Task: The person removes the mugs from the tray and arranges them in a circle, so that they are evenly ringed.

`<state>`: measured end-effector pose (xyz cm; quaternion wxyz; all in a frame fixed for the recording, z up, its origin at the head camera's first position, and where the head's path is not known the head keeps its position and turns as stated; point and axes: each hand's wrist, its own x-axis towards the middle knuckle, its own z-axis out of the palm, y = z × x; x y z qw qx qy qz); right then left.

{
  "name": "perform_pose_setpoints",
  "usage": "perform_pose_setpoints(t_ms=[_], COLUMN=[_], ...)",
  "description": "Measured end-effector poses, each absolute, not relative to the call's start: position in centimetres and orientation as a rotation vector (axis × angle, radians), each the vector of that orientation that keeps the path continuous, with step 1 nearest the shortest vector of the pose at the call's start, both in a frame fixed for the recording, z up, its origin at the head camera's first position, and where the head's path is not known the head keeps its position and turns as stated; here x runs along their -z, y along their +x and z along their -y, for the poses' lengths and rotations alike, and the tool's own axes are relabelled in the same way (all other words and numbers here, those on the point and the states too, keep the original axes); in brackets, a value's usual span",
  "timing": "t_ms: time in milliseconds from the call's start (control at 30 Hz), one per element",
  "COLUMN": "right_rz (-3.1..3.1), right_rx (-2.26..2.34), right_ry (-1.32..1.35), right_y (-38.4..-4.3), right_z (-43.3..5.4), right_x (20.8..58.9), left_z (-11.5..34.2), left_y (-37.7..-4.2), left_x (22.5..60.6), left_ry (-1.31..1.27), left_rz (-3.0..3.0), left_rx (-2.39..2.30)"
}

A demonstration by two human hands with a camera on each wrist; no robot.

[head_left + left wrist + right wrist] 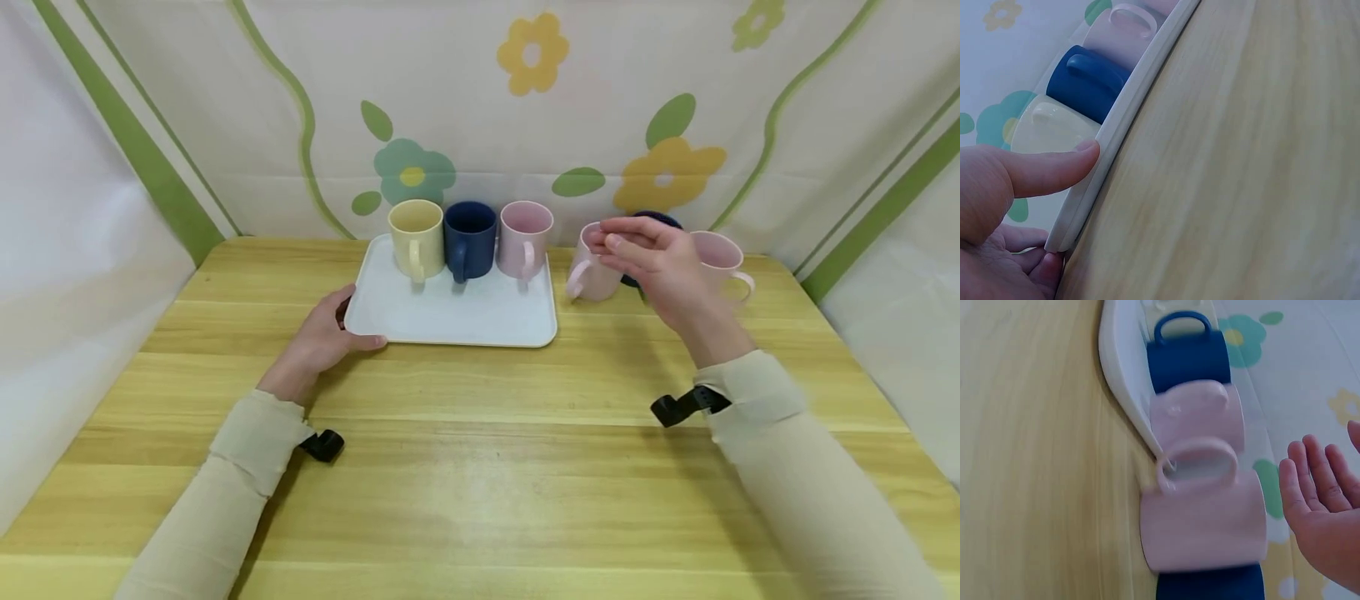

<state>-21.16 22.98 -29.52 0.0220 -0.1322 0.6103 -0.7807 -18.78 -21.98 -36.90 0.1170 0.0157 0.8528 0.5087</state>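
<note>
A white tray [450, 317] lies on the table, and my left hand [322, 333] grips its near left corner, thumb along the front rim and fingers round the side. Along the tray's back stand a pale yellow mug [431, 254], a navy mug [480, 250] and a pink mug [513, 252], handles facing me. My right hand [667, 267] is raised with straight fingers, holding nothing, above mugs right of the tray. Those are a pink mug [597, 282] close to the tray, a dark blue mug [662, 217] mostly hidden behind the hand, and another pink mug [723, 250].
The wood-grain table [480, 467] stretches in front of the tray towards me. Behind the mugs hangs a white cloth [465, 83] with flower and leaf prints. Cloth walls also close in both sides.
</note>
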Motion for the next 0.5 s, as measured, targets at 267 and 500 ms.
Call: perform_pose_setpoints(t_ms=[267, 500], right_rz=[-2.110, -2.124], right_rx=[2.149, 2.005], right_ry=[-0.193, -0.070], right_y=[-21.7, -22.2], right_z=[-18.9, -16.6], right_x=[30.5, 31.0], left_z=[21.8, 22.0], left_y=[-18.9, -18.9], left_x=[37.2, 37.2], left_ry=[0.037, 0.029], left_rz=[-2.480, -2.492], left_rx=[-1.510, -1.503])
